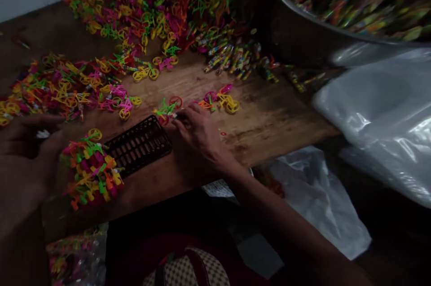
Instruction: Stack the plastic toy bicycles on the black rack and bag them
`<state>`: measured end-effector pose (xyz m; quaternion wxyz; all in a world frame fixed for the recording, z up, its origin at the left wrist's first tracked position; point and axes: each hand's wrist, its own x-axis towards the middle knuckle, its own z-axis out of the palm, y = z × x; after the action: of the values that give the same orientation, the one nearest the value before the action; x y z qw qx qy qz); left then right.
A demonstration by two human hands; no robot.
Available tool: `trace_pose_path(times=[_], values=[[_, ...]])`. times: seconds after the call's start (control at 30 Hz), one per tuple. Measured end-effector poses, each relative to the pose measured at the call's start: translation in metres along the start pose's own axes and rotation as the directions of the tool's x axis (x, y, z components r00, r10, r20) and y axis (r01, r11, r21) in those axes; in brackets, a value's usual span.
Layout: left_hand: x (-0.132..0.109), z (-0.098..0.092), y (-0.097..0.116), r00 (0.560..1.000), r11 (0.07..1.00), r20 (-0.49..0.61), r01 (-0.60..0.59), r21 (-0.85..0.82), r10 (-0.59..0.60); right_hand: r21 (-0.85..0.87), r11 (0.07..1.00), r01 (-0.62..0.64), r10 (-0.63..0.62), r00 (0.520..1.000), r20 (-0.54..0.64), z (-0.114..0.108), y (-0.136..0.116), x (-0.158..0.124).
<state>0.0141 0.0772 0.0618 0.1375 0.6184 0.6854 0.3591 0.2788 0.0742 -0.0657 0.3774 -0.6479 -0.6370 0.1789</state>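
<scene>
My right hand (204, 135) reaches over the wooden table with its fingers bent together at a small green and red plastic toy bicycle (166, 110). A small white bit shows at its fingertips. Just left of this hand lies a black slotted plastic basket (139, 144). A dense cluster of colourful toy bicycles (92, 169) stands at the basket's left end. Beside that cluster, at the left edge, my left hand (30, 160) is dark, its fingers curled. Something small and white shows between its thumb and fingers, too dim to name.
Heaps of toy bicycles (151, 12) cover the table's back and left (63, 84). Wrapped sticks (232, 57) lie near a large metal basin (310, 48) of similar pieces. Clear plastic bags (380, 111) sit at right. A filled bag (77, 254) is below the table edge.
</scene>
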Motion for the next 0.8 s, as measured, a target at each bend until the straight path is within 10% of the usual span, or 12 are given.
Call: trace_pose_path(times=[0.1, 0.23, 0.5, 0.8], values=[[0.001, 0.013, 0.024, 0.991, 0.998, 0.126, -0.048, 0.028, 0.044, 0.479, 0.872, -0.098, 0.068, 0.995, 0.079, -0.004, -0.019, -0.001], [0.006, 0.033, 0.038, 0.868, 0.994, 0.489, -0.041, -0.104, 0.087, 0.731, 0.665, -0.157, 0.063, 0.986, 0.155, -0.005, -0.049, -0.005], [-0.001, 0.046, 0.022, 0.864, 0.968, 0.458, -0.118, -0.223, 0.211, 0.664, 0.746, 0.037, 0.036, 0.995, -0.095, 0.009, -0.071, -0.023], [0.009, 0.035, 0.026, 0.660, 0.915, 0.634, -0.300, -0.271, 0.403, 0.547, 0.829, 0.115, -0.093, 0.993, -0.068, 0.001, -0.062, -0.032]])
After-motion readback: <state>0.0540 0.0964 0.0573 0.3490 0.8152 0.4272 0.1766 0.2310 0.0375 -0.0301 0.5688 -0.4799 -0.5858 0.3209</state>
